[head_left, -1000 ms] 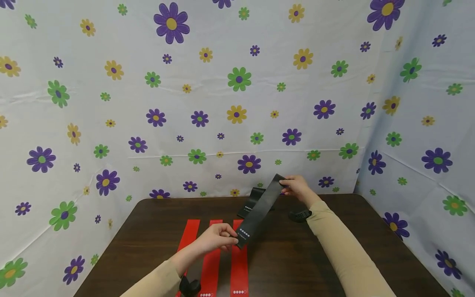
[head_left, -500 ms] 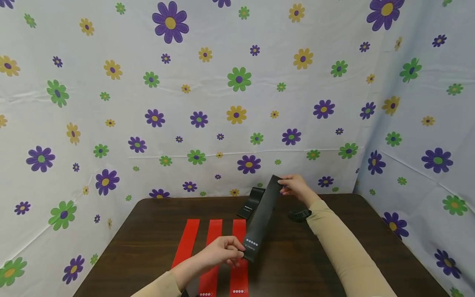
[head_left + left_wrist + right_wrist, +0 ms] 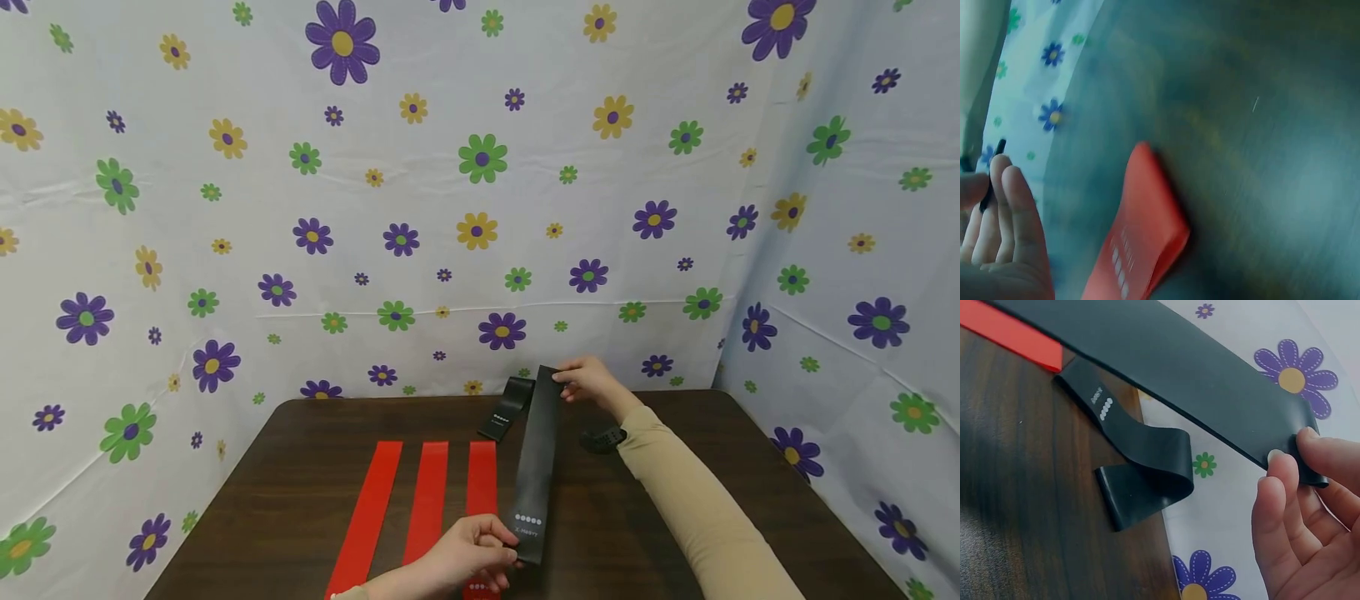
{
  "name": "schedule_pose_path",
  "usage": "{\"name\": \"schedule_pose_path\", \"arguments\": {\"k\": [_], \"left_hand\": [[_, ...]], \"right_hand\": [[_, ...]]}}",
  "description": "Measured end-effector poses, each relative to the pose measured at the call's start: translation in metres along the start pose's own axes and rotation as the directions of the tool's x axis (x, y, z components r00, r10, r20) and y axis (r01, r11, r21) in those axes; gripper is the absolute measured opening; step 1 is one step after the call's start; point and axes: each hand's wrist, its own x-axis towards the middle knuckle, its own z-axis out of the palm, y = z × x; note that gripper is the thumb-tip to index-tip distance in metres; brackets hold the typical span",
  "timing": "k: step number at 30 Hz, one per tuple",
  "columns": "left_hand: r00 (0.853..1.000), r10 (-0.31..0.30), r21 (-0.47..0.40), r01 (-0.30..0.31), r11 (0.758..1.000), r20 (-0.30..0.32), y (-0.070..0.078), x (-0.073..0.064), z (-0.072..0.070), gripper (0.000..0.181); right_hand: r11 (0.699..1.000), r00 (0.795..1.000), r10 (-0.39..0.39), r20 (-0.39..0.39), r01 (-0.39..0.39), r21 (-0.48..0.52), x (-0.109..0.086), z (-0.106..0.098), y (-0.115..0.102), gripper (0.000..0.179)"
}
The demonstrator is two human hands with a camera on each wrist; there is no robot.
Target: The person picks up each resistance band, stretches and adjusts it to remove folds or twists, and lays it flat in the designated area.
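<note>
A black resistance band (image 3: 536, 458), printed with white dots and "X-Heavy", is stretched out flat between both hands to the right of the red bands. My left hand (image 3: 474, 552) pinches its near end between thumb and fingers. At the far end, my right hand (image 3: 596, 385) pinches the band's edge, thumb on one face and fingertips on the other in the right wrist view. A second black band (image 3: 1147, 450) lies curled on the table behind it. Beside the held band lie three red resistance bands: a left one (image 3: 367, 517), a middle one (image 3: 427, 500) and a right one (image 3: 482, 479).
The dark wooden table (image 3: 637, 517) ends at a white flowered cloth (image 3: 420, 192) at the back, with another flowered side wall at the right. A black wrist strap (image 3: 603, 438) hangs under the right wrist. My left forearm reaches low over the red bands.
The held black band has swung from a diagonal to nearly straight front-to-back. My left hand has moved nearer and right with its end; my right hand has shifted slightly left and lower.
</note>
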Motion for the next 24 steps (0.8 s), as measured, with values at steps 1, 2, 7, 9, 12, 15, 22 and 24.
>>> {"name": "schedule_pose_path", "arguments": {"k": [1,2,7,9,12,15,22,24], "left_hand": [[1.000,-0.006,-0.010,0.006,1.000,0.001,-0.002,-0.001,0.003,0.018],[1.000,-0.016,-0.024,0.016,1.000,0.001,-0.003,-0.002,0.006,0.018],[0.997,-0.056,-0.044,0.054,0.998,-0.048,-0.008,-0.002,0.021,0.014],[0.996,-0.067,-0.046,0.065,0.997,-0.065,-0.010,0.000,0.024,0.013],[0.996,-0.067,-0.045,0.064,0.997,-0.064,-0.014,0.001,0.027,0.013],[0.996,-0.063,-0.040,0.060,0.997,-0.057,-0.018,0.001,0.029,0.014],[0.990,-0.100,0.013,0.102,0.995,-0.095,-0.024,0.000,0.035,0.013],[0.991,-0.101,0.004,0.101,0.995,-0.089,-0.025,0.000,0.036,0.013]], "right_hand": [[1.000,1.000,0.005,0.005,-0.005,-0.006,0.000,0.001,0.001,0.039],[1.000,1.000,0.004,0.013,-0.003,-0.018,0.000,0.001,0.001,0.039],[0.999,1.000,0.013,0.023,-0.012,-0.045,-0.002,0.005,0.003,0.036],[0.998,1.000,0.007,0.029,-0.005,-0.063,-0.003,0.007,0.004,0.034],[0.996,0.999,0.004,0.043,0.000,-0.094,-0.003,0.010,0.007,0.034],[0.993,0.999,0.009,0.054,-0.002,-0.121,-0.003,0.014,0.012,0.034],[0.986,0.998,-0.010,0.056,0.020,-0.165,-0.001,0.025,0.022,0.033],[0.984,0.999,-0.013,0.045,0.020,-0.175,0.000,0.029,0.024,0.032]]}}
